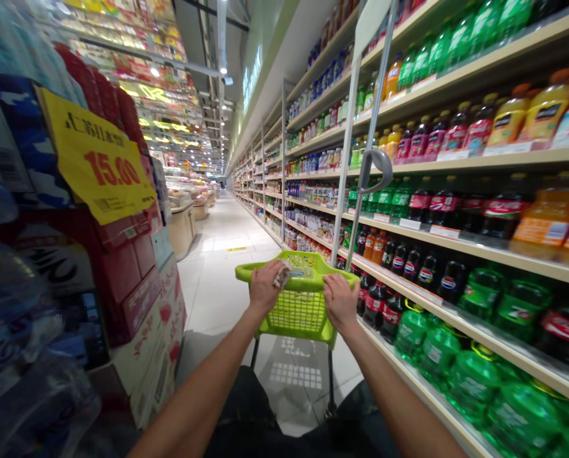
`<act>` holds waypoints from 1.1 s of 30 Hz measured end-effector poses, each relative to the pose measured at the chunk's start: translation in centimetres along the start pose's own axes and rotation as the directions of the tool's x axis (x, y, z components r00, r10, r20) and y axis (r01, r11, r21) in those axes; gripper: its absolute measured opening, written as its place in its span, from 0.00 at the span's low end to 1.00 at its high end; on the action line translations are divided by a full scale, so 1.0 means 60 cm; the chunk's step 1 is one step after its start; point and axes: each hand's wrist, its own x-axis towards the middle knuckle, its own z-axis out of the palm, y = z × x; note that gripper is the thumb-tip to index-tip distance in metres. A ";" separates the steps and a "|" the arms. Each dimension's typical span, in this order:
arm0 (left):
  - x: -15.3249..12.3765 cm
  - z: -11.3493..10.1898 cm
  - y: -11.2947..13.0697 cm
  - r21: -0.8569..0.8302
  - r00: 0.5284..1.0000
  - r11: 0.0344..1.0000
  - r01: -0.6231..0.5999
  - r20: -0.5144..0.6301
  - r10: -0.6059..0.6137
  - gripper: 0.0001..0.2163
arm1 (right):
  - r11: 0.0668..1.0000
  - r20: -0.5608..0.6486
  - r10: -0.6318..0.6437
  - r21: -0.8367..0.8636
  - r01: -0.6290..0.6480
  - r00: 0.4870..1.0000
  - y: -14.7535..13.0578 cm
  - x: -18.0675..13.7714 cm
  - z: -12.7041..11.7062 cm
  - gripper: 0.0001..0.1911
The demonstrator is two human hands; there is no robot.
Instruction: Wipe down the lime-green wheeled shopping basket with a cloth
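Note:
A lime-green shopping cart [296, 312] with a lattice basket stands in front of me, its handle turned toward me. My left hand [265, 286] is closed at the left part of the handle, with a small crumpled piece of whitish paper [281, 275] by its thumb and fingers. Around the right part of the handle my right hand [340, 299] is wrapped, fingers over the top. Some of the handle's underside is hidden by both hands. Little of the basket's inside shows.
Drink shelves [418, 229] with many bottles line the right side, and a grey handle on a metal pole [375, 170] stands before them. Stacked boxes [132, 280] with a yellow price sign [100, 159] rise close on the left. A pale tiled aisle [217, 222] runs ahead.

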 end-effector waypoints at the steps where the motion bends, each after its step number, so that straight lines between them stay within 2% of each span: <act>1: -0.002 0.004 0.011 -0.001 0.999 0.999 -0.039 0.027 0.039 0.14 | 1.000 -0.004 -0.002 -0.008 0.002 1.000 -0.001 0.000 0.002 0.15; 4: -0.002 0.017 0.039 -0.053 0.965 0.971 -0.235 0.108 0.239 0.14 | 1.000 0.006 -0.018 -0.023 0.018 1.000 -0.001 -0.001 0.003 0.15; 6: 0.004 0.016 0.034 -0.086 0.947 0.952 -0.294 0.104 0.302 0.14 | 0.999 0.026 -0.030 -0.021 0.030 0.999 0.003 -0.003 0.001 0.15; 7: 0.009 0.013 0.024 -0.087 0.957 0.958 -0.273 0.073 0.280 0.13 | 0.999 0.035 -0.036 -0.018 0.036 0.999 0.005 -0.004 0.000 0.15; 10: 0.019 -0.001 -0.013 -0.055 0.994 0.994 -0.100 -0.044 0.097 0.14 | 0.999 0.026 -0.031 -0.011 0.031 0.999 0.007 -0.008 -0.001 0.15; 12: 0.020 -0.005 -0.019 -0.047 0.997 0.998 -0.051 -0.053 0.049 0.15 | 1.000 0.001 -0.015 -0.011 0.015 1.000 0.005 -0.010 0.001 0.15; 16: 0.009 0.012 0.029 -0.077 0.983 0.982 -0.171 0.051 0.175 0.17 | 1.000 -0.021 -0.021 -0.020 0.021 1.000 0.001 -0.012 0.002 0.15; 18: 0.003 0.024 0.058 -0.098 0.967 0.968 -0.230 0.086 0.239 0.14 | 0.999 -0.019 -0.034 -0.026 0.033 0.999 0.003 -0.012 0.001 0.15; 21: 0.002 0.033 0.064 -0.109 0.968 0.966 -0.232 0.068 0.241 0.09 | 0.998 -0.013 -0.050 -0.033 0.049 0.999 0.009 -0.014 -0.002 0.16; 23: 0.005 0.031 0.042 -0.098 0.984 0.980 -0.173 0.034 0.177 0.13 | 0.998 -0.006 -0.062 -0.033 0.062 0.998 0.012 -0.015 -0.002 0.16; 25: 0.011 0.024 0.014 -0.078 0.998 0.995 -0.061 -0.010 0.060 0.16 | 0.997 -0.003 -0.069 -0.030 0.069 0.998 0.012 -0.015 0.000 0.16; 28: 0.017 0.018 -0.007 -0.065 0.995 0.995 0.079 -0.052 -0.082 0.19 | 0.998 -0.020 -0.054 -0.024 0.054 0.998 0.006 -0.016 0.003 0.16; 30: 0.014 0.021 0.006 -0.073 0.998 0.996 0.053 -0.020 -0.054 0.19 | 0.999 -0.037 -0.038 -0.023 0.037 0.999 0.000 -0.016 0.005 0.16; 33: 0.003 0.034 0.052 -0.102 0.990 0.989 -0.110 0.078 0.118 0.19 | 0.999 -0.046 -0.031 -0.027 0.030 0.998 -0.001 -0.016 0.004 0.16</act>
